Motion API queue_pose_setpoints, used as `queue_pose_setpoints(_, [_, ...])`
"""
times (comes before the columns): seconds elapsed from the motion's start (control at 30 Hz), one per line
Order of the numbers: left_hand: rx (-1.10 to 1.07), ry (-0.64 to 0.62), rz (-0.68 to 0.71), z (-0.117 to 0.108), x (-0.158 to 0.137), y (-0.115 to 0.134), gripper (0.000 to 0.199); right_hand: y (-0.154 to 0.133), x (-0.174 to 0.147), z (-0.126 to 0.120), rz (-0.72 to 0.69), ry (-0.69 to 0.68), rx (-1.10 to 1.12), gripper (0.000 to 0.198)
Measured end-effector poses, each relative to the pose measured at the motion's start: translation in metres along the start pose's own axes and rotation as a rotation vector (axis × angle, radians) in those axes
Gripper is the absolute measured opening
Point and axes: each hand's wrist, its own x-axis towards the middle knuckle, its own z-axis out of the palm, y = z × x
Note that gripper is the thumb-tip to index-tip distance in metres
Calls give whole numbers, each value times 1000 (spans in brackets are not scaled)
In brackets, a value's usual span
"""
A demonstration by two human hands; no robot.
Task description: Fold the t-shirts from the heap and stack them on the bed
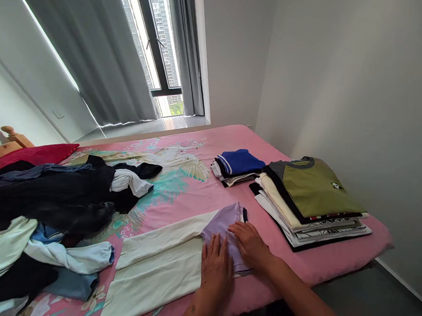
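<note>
A cream and lilac shirt (pixel 167 265) lies spread on the pink bedsheet, its long pale part reaching toward the near edge and one side folded over lengthwise. My left hand (pixel 217 266) rests flat where the cream meets the lilac section, fingers stretched out. Beside it, my right hand (pixel 249 242) presses on the lilac end with its fingers extended. A dark navy edge (pixel 244 215) shows just past the right fingertips. Neither hand grips the cloth.
To the right sits a tall stack of folded shirts, an olive shirt (pixel 320 189) on top. Behind it is a smaller folded pile topped by a blue garment (pixel 240 161). Loose clothes (pixel 59 200) heap on the left. The bed edge (pixel 382 237) drops off at right.
</note>
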Motion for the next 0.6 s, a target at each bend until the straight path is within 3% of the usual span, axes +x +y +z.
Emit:
queue_pose_setpoints(0.1, [74,-101,-45,10,-11,-13,54,10,9,9,166,-93,-182,48])
queue_pose_setpoints(0.2, [86,-153,-51,15,-18,-19,57,18,13,11,336,-43,-293,50])
queue_pose_setpoints(0.3, [86,-152,-52,15,-19,-19,58,10,17,16,227,0,-267,50])
queue_pose_setpoints(0.4, [82,-152,-47,13,-18,-18,57,2,22,30,69,-60,-200,46])
queue_pose_setpoints(0.5, [74,-158,-42,12,-19,-19,57,15,25,36,217,-91,-228,44])
queue_pose_setpoints(0.6, [61,-150,-40,11,-19,-20,56,40,20,22,364,-14,-276,44])
